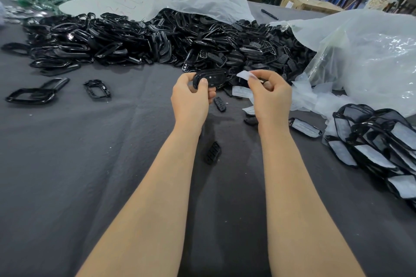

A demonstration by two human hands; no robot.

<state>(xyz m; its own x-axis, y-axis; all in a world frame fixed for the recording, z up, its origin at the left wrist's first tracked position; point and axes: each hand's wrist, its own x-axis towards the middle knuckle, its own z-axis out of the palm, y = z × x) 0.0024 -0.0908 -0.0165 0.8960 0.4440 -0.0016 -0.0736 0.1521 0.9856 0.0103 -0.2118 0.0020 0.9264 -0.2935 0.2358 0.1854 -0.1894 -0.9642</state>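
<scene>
Left hand (191, 94) curls round the shell (210, 78) — likely light, stiff and slippery, best gripped by its edges — while right hand (270, 94) pinches the flimsy film (244, 74).

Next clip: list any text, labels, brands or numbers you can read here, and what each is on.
None reads clearly.
Red handwriting on the white sheet: too blurred to read.
White marks on the black shell that the left hand holds: too small to read.
Clear film pinched by the right hand: no print shows.
</scene>
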